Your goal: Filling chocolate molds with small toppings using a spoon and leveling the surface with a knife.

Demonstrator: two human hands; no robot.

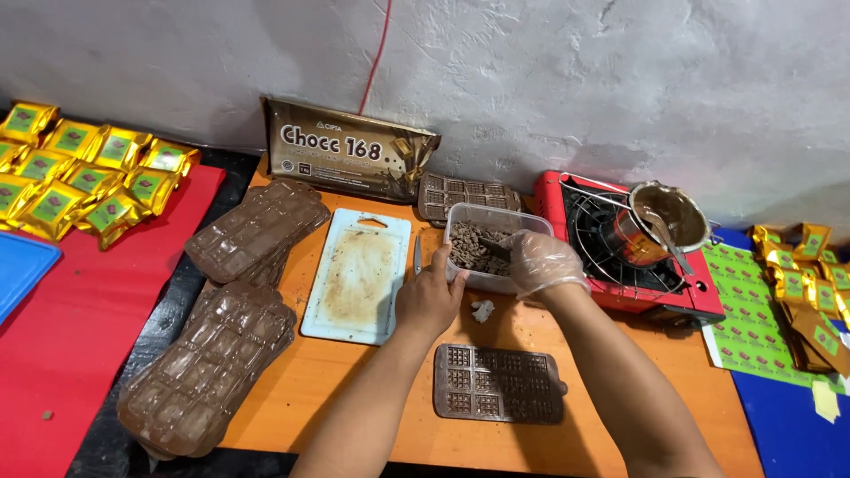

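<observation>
My left hand (429, 296) is bare and rests against the near left side of a clear plastic tub (524, 218) filled with brown chocolate pieces (469, 246). My right hand (540, 259), in a thin clear glove, reaches over the tub's near right rim and grips a dark utensil (496, 250) dipped among the pieces. A brown bar mould (498, 382) lies flat on the orange table (354, 381) in front of me. A small chocolate lump (482, 310) lies between the tub and the mould.
A stained white cutting board (359, 274) and a knife (417, 255) lie left of the tub. Stacks of clear chocolate-smeared moulds (212, 354) sit further left. A red portable stove (637, 257) carries a pot of melted chocolate (668, 217). Gold packets (80, 168) lie at both sides.
</observation>
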